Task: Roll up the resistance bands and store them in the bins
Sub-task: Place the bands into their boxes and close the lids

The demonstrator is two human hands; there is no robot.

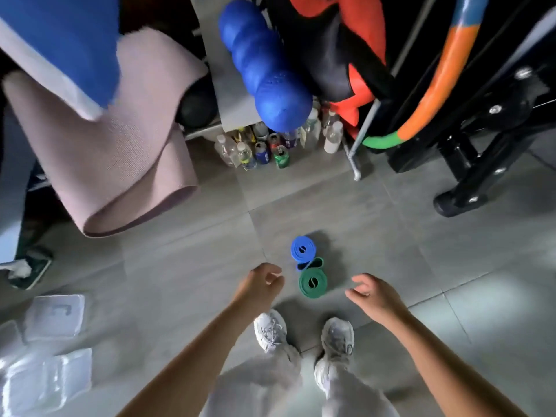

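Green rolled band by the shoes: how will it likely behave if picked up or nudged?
The green band lies flat, spiral face up, so a nudge would probably slide it, not roll it. Nothing visibly ties the coil, and its outer end sits loose toward the blue band, so lifting by one edge may let it unwind. Likely light, and floppy once loosened.

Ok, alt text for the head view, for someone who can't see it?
Two rolled resistance bands, a blue band and a green band, lie touching on the grey tiled floor. The left hand and right hand hover either side of the green band, loosely curled and holding nothing.
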